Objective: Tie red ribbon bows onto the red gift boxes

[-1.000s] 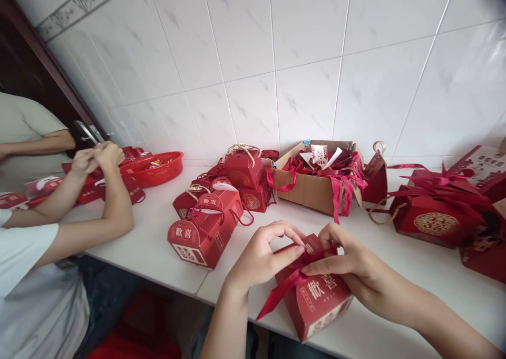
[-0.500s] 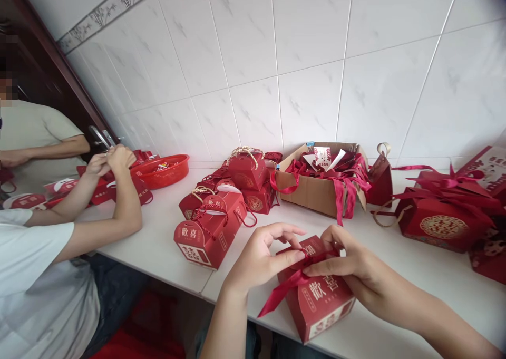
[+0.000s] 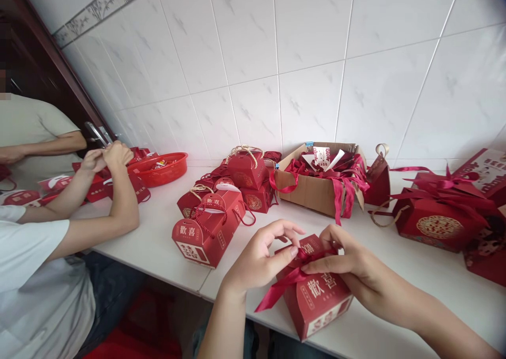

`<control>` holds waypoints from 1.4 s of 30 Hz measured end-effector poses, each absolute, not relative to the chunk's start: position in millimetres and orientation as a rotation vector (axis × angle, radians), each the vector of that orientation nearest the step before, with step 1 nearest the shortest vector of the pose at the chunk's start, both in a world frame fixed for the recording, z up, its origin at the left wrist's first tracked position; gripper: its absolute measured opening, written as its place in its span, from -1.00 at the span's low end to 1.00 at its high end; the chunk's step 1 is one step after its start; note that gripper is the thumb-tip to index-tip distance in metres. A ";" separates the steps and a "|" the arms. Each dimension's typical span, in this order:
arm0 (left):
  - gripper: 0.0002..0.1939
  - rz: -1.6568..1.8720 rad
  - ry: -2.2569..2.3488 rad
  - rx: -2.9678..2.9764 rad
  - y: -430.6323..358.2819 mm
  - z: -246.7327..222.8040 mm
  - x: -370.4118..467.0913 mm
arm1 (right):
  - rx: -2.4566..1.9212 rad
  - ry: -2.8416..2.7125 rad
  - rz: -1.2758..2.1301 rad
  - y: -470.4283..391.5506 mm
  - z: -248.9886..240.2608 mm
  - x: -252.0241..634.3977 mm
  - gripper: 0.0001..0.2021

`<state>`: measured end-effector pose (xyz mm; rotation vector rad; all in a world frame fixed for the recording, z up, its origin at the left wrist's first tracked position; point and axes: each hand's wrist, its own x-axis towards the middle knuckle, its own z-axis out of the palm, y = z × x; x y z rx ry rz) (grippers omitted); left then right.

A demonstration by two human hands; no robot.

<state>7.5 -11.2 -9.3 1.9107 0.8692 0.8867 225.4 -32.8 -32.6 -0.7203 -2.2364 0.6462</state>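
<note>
A small red box [image 3: 322,306] sits on the white table [image 3: 158,248], low in the frame, just right of the middle. A shiny red ribbon [image 3: 279,290] lies over its top. One ribbon end sticks out toward the lower left.

The right hand [image 3: 358,264] pinches the ribbon, with the thumb flat on it and the pointing finger bent behind. The left hand [image 3: 261,259] is curved, its thumb and fingers close together by the middle of the ribbon. I can't tell if it grips any.

Half a second ago, the left thumb was a bit nearer the right thumb. Now it is a little to the left, and more ribbon shows between them. The box has hardly moved. I see no full bow, so I think the ribbon work is only partly done.

Farther back, left of the middle, is a bunch of red boxes [image 3: 221,232] with rope handles. Right of them, a brown carton [image 3: 308,190] spills more ribbons [image 3: 348,190]. A box with a bow [image 3: 438,227] sits at the right edge. At the left, another person's hands [image 3: 113,158] are up near a red tub [image 3: 166,172]. Behind everything is a white tile wall [image 3: 308,58].
</note>
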 end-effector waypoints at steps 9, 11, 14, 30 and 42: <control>-0.72 0.835 0.782 1.776 -9.5 -14.0 14.0 | -0.723 -2.218 0.665 -31.1 -33.3 225.8 -0.54; -0.75 0.824 0.777 1.746 -8.7 -14.3 15.6 | -0.719 -2.214 0.654 -31.0 -33.3 225.8 -0.55; -0.74 0.810 0.821 1.771 -8.0 -14.7 18.5 | -0.723 -2.221 0.636 -31.6 -32.7 225.4 -0.55; -0.91 0.899 0.788 1.927 -15.9 -11.1 19.1 | -0.732 -2.246 0.652 -31.5 -31.3 225.5 -0.52; -0.83 0.925 0.737 1.820 -14.0 -10.6 14.5 | -0.717 -2.229 0.730 -31.0 -33.8 225.2 -0.54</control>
